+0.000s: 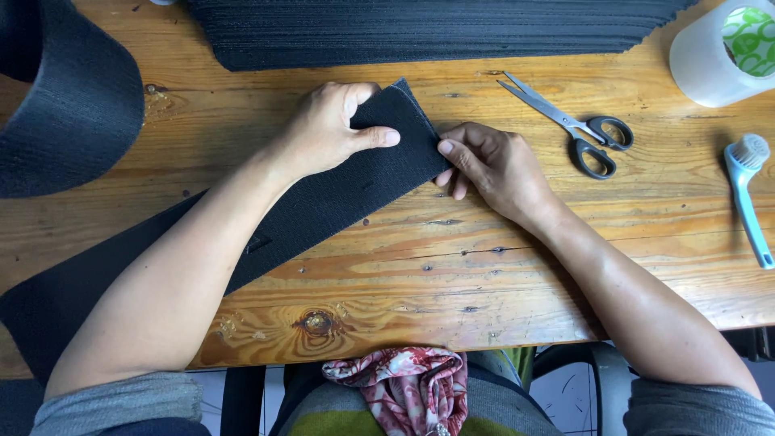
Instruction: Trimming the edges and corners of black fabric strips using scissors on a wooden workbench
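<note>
Left hand (327,129) is pinching the black webbing strip (339,198) end, thumb on top; right hand (492,165) is gripping its right edge. Scissors (577,129) are lying near on the wooden table (420,274).

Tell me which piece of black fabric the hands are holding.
The long black strip running diagonally across the table, gripped by left hand and right hand; not the stack or roll.

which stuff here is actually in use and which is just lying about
In use: black strip, held at its end by the left hand and right hand.

Lying about: scissors, blue brush, white jar, stack of black sheets, patterned cloth.
</note>
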